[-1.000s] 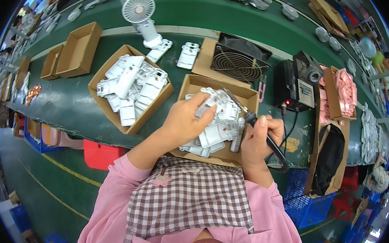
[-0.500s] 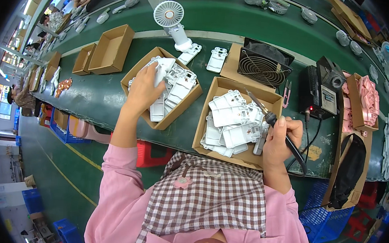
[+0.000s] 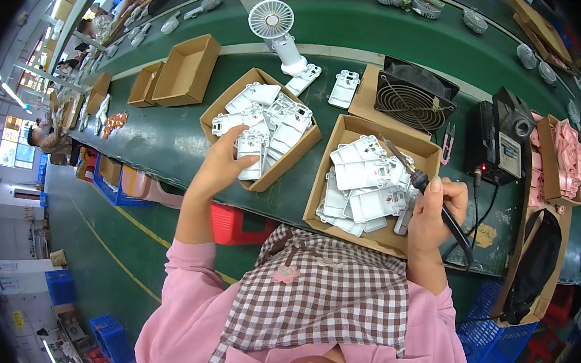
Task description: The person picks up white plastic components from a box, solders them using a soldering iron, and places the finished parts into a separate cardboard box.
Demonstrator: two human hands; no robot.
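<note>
My left hand [image 3: 218,165] is at the near left side of a cardboard box [image 3: 292,164] piled with white plastic casings [image 3: 288,130]. Its thumb and fingers grip the edges of one white casing [image 3: 253,143] on that pile. My right hand [image 3: 436,210] holds a soldering iron [image 3: 455,227] like a pen, its metal tip pointing up and left. That tip is over a second cardboard box [image 3: 429,151], where more white casings [image 3: 363,170] lie heaped, some showing small metal contacts.
A white handheld fan [image 3: 272,20] stands behind the left box. Beyond the right box are a black fume fan [image 3: 414,96], pink-handled snips [image 3: 447,145] and a black soldering station [image 3: 498,140]. Pink parts [image 3: 565,159] fill a box at right; two boxes [image 3: 186,71] sit far left.
My left hand has drawn back toward me from the top of the pile to a casing nearer the box's front. My right hand keeps hold of the soldering iron; the whole view has shifted slightly.
</note>
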